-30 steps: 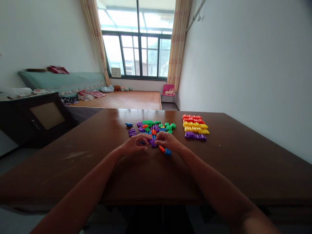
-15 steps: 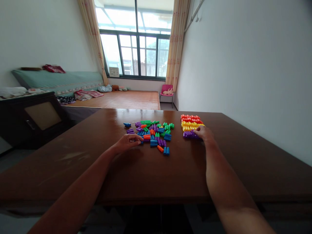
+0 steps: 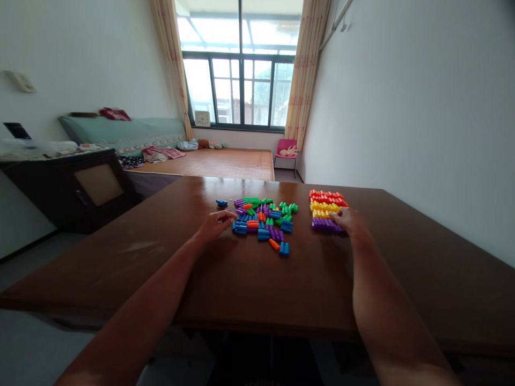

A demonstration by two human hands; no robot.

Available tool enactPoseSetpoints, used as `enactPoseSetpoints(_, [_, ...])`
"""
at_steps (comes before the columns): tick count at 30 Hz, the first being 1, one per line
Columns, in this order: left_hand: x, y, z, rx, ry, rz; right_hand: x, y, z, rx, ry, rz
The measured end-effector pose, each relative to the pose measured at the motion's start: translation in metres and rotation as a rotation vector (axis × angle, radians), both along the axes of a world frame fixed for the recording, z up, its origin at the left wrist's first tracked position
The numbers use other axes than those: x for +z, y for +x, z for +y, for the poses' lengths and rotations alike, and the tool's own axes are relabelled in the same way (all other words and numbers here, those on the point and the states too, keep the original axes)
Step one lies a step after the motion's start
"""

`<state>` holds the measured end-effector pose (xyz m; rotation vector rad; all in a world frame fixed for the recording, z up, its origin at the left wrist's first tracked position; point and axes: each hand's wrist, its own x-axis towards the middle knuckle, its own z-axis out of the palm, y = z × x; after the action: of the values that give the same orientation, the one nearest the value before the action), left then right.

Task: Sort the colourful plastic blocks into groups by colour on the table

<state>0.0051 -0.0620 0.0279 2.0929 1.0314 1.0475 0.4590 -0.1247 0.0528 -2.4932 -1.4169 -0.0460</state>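
Note:
My left hand (image 3: 217, 224) is at the left edge of a loose pile of small bullet-shaped plastic pieces (image 3: 263, 235) in blue, purple, green and orange. Its fingers are bent together over the spot beside the pile, and what lies between them is hidden. My right hand (image 3: 348, 221) is closed at the right end of a row of purple plastic pieces (image 3: 322, 224), thumb and fingers against it. Behind that row lie yellow rows (image 3: 322, 207) and red rows (image 3: 325, 194), lined up side by side.
All this lies on a dark brown glossy table (image 3: 241, 289). One blue piece (image 3: 221, 203) sits apart on the left. Beyond are a bed (image 3: 229, 161), a pink chair (image 3: 286, 146) and a dark cabinet (image 3: 92, 182); a white wall (image 3: 422, 107) runs along the right.
The view has swung a little left. My left hand has moved away from the near blue pieces to the pile's left side, over where purple pieces lay. My right hand stays at the purple row.

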Motion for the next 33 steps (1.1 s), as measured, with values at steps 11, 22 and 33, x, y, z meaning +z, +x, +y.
enactPoseSetpoints(11, [-0.007,0.045,-0.026,-0.313,0.418,0.443,-0.016,-0.128,0.005,0.779,0.150,0.082])
enactPoseSetpoints(22, [-0.009,0.035,-0.019,-0.261,0.535,0.442,-0.031,-0.146,0.013,0.844,0.019,0.298])
enactPoseSetpoints(33, [-0.013,0.020,-0.001,-0.163,0.568,0.361,-0.045,-0.114,0.030,0.888,0.292,0.398])
